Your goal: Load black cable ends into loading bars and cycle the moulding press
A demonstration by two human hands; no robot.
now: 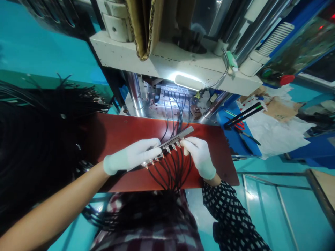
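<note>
My left hand [143, 150], in a white glove, is closed around the left part of a grey metal bar [180, 135]. Along the bar's near side sits a row of several small metal cable connectors [169, 150]. Black cables [174, 170] run from them down toward my lap. At the bar's right end, my gloved right hand [197, 153] pinches the last connector of the row between thumb and fingers. Beyond the bar, more black cables [180, 113] come out of a lit metal mold [175, 91] in the press.
A red-brown board [115, 132] lies under my hands. The press has steel columns [135, 90] and a lamp [188, 82]. Bundled black cables [39, 146] fill the left side. Pliers [248, 137] lie on a blue surface at right, near a white plastic bag [277, 136] and a red button [287, 80].
</note>
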